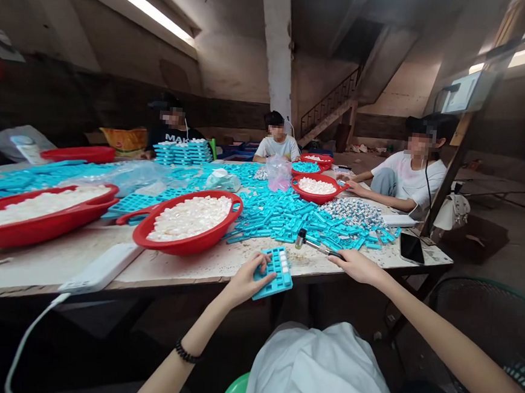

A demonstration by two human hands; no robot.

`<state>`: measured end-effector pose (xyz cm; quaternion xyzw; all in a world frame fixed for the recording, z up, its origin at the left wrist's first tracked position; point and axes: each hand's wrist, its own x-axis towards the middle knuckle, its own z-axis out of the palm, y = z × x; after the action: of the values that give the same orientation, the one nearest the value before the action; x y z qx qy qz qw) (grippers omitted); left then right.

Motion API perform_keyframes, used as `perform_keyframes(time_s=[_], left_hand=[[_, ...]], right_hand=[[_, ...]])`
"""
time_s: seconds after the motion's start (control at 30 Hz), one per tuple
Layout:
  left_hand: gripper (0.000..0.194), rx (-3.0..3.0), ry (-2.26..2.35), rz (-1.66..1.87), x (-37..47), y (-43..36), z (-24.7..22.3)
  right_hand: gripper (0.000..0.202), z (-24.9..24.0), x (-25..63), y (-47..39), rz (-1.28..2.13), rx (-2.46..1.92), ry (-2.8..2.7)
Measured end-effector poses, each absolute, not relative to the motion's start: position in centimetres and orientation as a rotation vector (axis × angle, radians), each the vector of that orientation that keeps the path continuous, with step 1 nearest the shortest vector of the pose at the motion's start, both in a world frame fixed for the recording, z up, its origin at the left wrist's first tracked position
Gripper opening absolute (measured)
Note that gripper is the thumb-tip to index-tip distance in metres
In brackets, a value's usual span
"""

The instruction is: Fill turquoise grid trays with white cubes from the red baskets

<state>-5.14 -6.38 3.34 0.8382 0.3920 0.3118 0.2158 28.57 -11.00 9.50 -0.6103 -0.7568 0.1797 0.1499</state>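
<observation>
My left hand [247,277] grips a blue tray with square slots [275,274] at the table's front edge; several white pieces sit in one row of it. To the right, my right hand [357,266] is closed round the dark handle of a thin metal tool [322,248]. The tool's far end points left, at a small glass bottle with a black cap [301,239]. Whether the tip touches the bottle I cannot tell. Behind the bottle lies a heap of blue plastic strips [283,216].
Red basins of white pieces stand at left [38,209] and centre-left [188,221]. A white power strip [102,267] lies near the front edge, a phone [411,249] at right. Small grey parts [356,211] are heaped behind. Three people sit around the table.
</observation>
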Motion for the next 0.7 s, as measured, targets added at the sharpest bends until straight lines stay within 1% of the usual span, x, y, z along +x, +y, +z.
perform_keyframes(time_s=[0.07, 0.13, 0.23, 0.3, 0.47, 0.6, 0.7], left_hand=[[0.039, 2.392, 1.120, 0.823, -5.6, -4.7, 3.3], [0.049, 2.471, 1.191, 0.690, -6.2, -3.0, 3.4], [0.051, 2.464, 1.240, 0.431, -7.3, -0.8, 3.7], [0.054, 2.410, 1.178, 0.350, -8.0, 0.1, 3.9], [0.057, 2.292, 1.083, 0.448, -9.0, 1.1, 3.8], [0.059, 2.251, 1.113, 0.556, -8.8, 1.2, 2.9], [0.060, 2.255, 1.122, 0.585, -8.7, 1.3, 2.3]], right_hand=[[0.041, 9.4, 27.6, -11.1, 0.524, -1.709, -2.188], [0.040, 9.2, 26.7, -11.1, 0.524, -1.670, -2.174], [0.042, 9.0, 25.7, -10.8, 0.566, -1.687, -2.194], [0.043, 8.9, 25.1, -10.6, 0.581, -1.716, -2.220], [0.036, 8.5, 23.0, -10.3, 0.471, -1.573, -2.163], [0.037, 8.0, 21.4, -9.9, 0.484, -1.628, -2.248], [0.041, 8.3, 21.0, -9.6, 0.399, -1.651, -2.184]])
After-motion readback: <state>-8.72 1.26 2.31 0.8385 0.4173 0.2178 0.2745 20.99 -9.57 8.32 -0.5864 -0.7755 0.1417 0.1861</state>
